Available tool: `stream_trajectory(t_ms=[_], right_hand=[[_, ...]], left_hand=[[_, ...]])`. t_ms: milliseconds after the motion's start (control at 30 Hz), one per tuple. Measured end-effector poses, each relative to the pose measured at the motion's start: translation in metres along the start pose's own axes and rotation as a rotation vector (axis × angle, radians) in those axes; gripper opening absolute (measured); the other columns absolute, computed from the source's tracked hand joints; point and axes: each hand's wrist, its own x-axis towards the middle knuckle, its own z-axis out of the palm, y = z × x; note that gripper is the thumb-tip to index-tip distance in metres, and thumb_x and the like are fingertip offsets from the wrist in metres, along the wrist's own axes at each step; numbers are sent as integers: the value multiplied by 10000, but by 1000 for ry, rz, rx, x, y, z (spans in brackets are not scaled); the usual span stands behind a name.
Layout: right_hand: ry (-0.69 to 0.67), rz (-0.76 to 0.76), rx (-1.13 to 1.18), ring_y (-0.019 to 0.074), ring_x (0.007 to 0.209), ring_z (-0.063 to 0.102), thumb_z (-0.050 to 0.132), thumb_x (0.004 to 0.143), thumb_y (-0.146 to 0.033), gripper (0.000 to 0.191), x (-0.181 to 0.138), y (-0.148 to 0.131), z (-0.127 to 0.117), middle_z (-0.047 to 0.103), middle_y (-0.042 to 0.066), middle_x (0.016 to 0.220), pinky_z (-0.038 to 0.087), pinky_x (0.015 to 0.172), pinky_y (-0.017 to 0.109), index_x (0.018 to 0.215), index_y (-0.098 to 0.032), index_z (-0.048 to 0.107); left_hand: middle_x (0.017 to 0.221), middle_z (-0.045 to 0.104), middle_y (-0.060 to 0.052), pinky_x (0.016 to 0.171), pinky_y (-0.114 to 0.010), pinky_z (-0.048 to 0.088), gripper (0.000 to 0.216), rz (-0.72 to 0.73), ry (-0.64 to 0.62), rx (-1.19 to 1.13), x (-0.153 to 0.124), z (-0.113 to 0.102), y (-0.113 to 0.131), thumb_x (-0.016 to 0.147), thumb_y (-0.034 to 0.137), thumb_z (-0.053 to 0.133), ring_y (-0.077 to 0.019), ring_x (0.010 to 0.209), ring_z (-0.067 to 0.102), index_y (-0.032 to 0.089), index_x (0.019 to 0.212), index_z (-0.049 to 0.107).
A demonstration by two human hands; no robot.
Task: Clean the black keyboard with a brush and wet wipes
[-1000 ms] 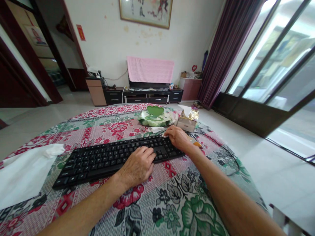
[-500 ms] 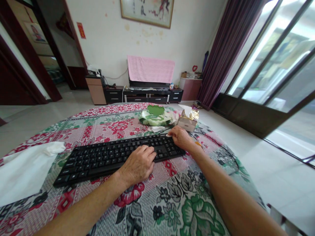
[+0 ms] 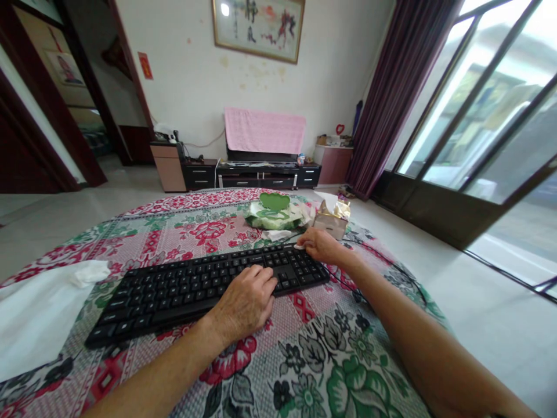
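A black keyboard [image 3: 187, 290] lies at a slant across the flowered tablecloth. My left hand [image 3: 248, 296] rests over its near edge, fingers together on the keys left of the number pad and thumb low by the edge. At the far right corner, above the number pad, my right hand [image 3: 321, 245] pinches a small white piece of tissue [image 3: 299, 247] against the keyboard. Only a bit of that tissue shows beyond the fingertips. The keyboard's black cable [image 3: 343, 280] runs partly under my right forearm.
Behind the keyboard are a green-lidded pack of wipes [image 3: 274, 212], a crumpled white tissue [image 3: 277, 234] and a tissue box [image 3: 331, 223]. A white cloth [image 3: 47, 313] lies at the left. The round table's tablecloth [image 3: 313, 348] hangs over its edge.
The view has tilted up slightly, so everything sits a little lower. Both hands stay at nearly the same places on the keyboard; more cable shows beside the right forearm.
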Motion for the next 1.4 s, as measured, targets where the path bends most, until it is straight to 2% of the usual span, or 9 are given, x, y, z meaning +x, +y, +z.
stream_trajectory(t_ms=[200, 333, 500, 733, 933, 1067, 1200, 1400], right_hand=[[5, 135, -27, 183, 818, 618, 484, 702, -66, 357, -6, 17, -1, 706, 61, 854, 452, 760, 264, 907, -189, 750], [90, 47, -1, 180, 844, 614, 486, 696, -51, 358, -8, 16, 1, 703, 64, 882, 455, 796, 276, 899, -185, 748], [65, -6, 1, 186, 843, 617, 509, 675, -49, 348, -9, 9, 1, 700, 66, 863, 459, 801, 288, 871, -193, 759], [-53, 44, 20, 175, 794, 629, 532, 679, -73, 294, -17, 0, -16, 715, 57, 828, 464, 760, 268, 803, -198, 768], [70, 9, 12, 190, 867, 626, 507, 707, -60, 355, -14, 5, -6, 714, 78, 906, 458, 817, 299, 932, -179, 755], [34, -13, 13, 183, 849, 625, 511, 703, -71, 338, -14, 7, -4, 717, 62, 874, 457, 803, 288, 891, -200, 761], [-10, 52, 43, 166, 776, 623, 533, 684, -90, 282, -16, 3, -10, 717, 49, 811, 458, 719, 258, 787, -210, 766], [15, 70, 25, 180, 801, 634, 505, 699, -84, 321, -16, -3, -10, 727, 57, 843, 456, 751, 271, 847, -194, 768]], left_hand=[[1102, 601, -110, 930, -405, 470, 200, 5, 7, -6, -1, 0, -1, 847, 163, 516, -247, 1041, 504, 120, 1008, 626], [1097, 602, -107, 920, -410, 476, 189, 15, 19, -7, -1, 1, -1, 843, 161, 520, -248, 1044, 504, 131, 997, 626], [1098, 601, -111, 907, -411, 482, 192, 11, 18, -11, -1, 0, -1, 851, 162, 510, -249, 1048, 506, 128, 1002, 624], [1085, 600, -112, 911, -408, 479, 203, 6, -5, -14, -1, -2, 0, 854, 171, 508, -246, 1033, 509, 123, 1011, 628], [1096, 597, -115, 922, -409, 472, 207, 14, 0, -16, -1, 0, -1, 855, 170, 503, -250, 1038, 504, 118, 1011, 629], [1102, 597, -119, 920, -407, 473, 209, 18, 9, -12, -1, 0, -2, 856, 169, 503, -251, 1045, 503, 116, 1015, 628], [1095, 601, -115, 914, -410, 477, 208, 21, 20, -16, -1, 1, -2, 854, 171, 508, -247, 1031, 509, 125, 1017, 627], [1084, 604, -112, 905, -409, 479, 205, 27, 28, -9, -1, 1, -2, 846, 164, 512, -247, 1025, 514, 131, 1014, 626]])
